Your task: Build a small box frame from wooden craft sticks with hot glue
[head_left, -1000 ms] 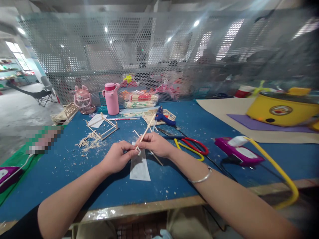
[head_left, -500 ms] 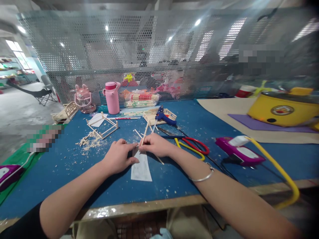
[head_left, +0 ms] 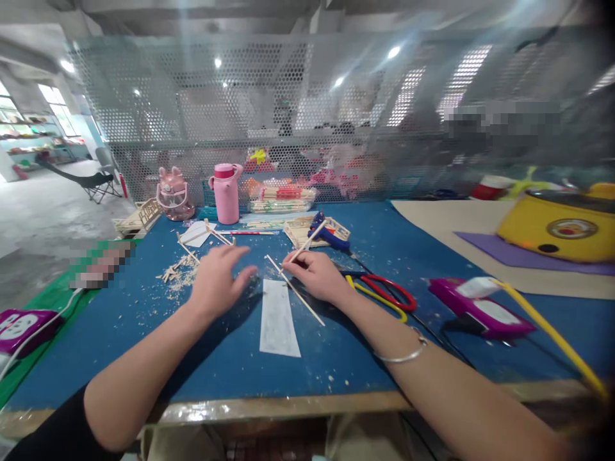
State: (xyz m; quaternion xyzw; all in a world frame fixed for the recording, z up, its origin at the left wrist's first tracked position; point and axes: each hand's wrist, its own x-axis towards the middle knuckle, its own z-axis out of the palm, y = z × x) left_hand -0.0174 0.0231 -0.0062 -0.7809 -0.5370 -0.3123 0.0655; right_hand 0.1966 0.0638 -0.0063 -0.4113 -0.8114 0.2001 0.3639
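Note:
My right hand (head_left: 314, 274) pinches a thin wooden stick (head_left: 310, 238) that slants up to the right. Under its fingertips another thin stick (head_left: 302, 298) lies across the blue table. With fingers apart and nothing in it, my left hand (head_left: 218, 275) hovers just in front of a small wooden stick frame (head_left: 186, 248), hiding part of it. A white paper strip (head_left: 279, 320) lies flat between my forearms. Behind my right hand a blue hot glue gun (head_left: 329, 235) rests on a flat wooden stick structure (head_left: 296, 230).
Wood crumbs and offcuts (head_left: 180, 270) lie on the left. Red-and-yellow-handled tools (head_left: 389, 296) and a purple power strip (head_left: 480, 310) with a yellow cable sit at right, before a yellow electric pot (head_left: 552, 227). Pink bottles (head_left: 227, 200) stand at the back, near packaged sticks (head_left: 283, 197).
My left hand has let go and moved left and up, away from the paper. The right hand has shifted right with the stick, uncovering the paper's top end.

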